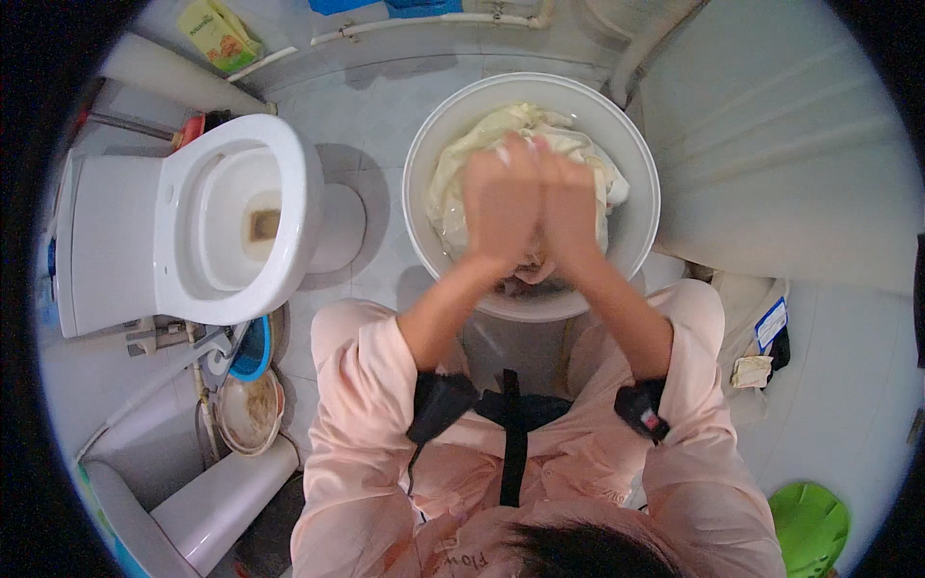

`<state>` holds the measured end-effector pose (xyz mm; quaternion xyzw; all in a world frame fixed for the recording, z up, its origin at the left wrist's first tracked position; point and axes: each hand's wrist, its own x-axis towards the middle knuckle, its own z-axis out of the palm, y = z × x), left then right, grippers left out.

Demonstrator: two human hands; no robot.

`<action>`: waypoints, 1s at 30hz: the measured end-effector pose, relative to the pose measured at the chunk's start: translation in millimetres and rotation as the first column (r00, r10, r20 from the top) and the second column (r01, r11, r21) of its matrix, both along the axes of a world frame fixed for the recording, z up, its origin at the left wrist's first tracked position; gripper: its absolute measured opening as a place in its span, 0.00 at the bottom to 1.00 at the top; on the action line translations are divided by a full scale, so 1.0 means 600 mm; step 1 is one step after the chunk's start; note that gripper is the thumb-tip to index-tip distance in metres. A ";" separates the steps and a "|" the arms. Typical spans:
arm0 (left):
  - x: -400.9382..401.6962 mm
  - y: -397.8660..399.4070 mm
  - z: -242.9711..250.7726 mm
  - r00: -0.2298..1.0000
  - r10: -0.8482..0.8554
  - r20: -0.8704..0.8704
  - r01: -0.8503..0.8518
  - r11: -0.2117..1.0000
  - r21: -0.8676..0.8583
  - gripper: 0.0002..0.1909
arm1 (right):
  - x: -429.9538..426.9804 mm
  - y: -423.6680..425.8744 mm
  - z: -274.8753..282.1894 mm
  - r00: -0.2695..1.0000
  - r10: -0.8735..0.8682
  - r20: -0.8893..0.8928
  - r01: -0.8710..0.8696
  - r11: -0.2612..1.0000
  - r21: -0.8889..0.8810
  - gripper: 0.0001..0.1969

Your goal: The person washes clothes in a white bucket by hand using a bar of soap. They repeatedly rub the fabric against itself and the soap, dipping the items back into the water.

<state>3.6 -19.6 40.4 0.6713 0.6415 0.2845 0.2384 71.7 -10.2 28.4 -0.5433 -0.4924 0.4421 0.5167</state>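
Note:
A large round white plastic tub [645, 238] stands on the floor between my knees. Inside it lies a bunched heap of wet-looking cream-white cloth [452, 191]. My left hand [500, 202] and my right hand [569, 199] are side by side over the heap, pressed close together and blurred. Both have their fingers curled in on the cloth; the fingertips are mostly hidden from above. Under my wrists, a crumpled pinkish-brown part of the cloth [535, 271] shows near the tub's front wall, with darker contents beside it.
A white toilet [289, 289] with its seat exposed is at the left, with a plunger [189, 134] behind. A blue basin [253, 350], a stained basin [249, 412] and a sink pedestal [227, 498] lie lower left. A green plastic stool [809, 527] is lower right.

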 end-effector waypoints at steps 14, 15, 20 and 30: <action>0.002 0.006 -0.056 0.882 0.222 0.415 -0.137 0.965 -0.224 0.19 | 0.021 0.025 -0.042 0.991 0.006 -0.133 -0.041 0.964 -0.264 0.19; -0.013 0.014 -0.034 0.765 0.277 0.582 -0.121 0.949 -0.292 0.19 | 0.006 0.015 -0.051 0.998 0.059 -0.029 -0.061 0.996 -0.064 0.19; -0.006 0.000 -0.046 0.539 0.293 0.790 -0.074 0.950 -0.302 0.18 | 0.012 0.034 -0.068 0.994 -0.001 0.105 0.003 1.000 -0.021 0.20; 0.005 -0.012 -0.029 0.814 0.120 0.568 -0.069 0.991 -0.110 0.16 | 0.022 0.035 -0.045 0.969 -0.023 0.246 0.013 0.999 0.039 0.20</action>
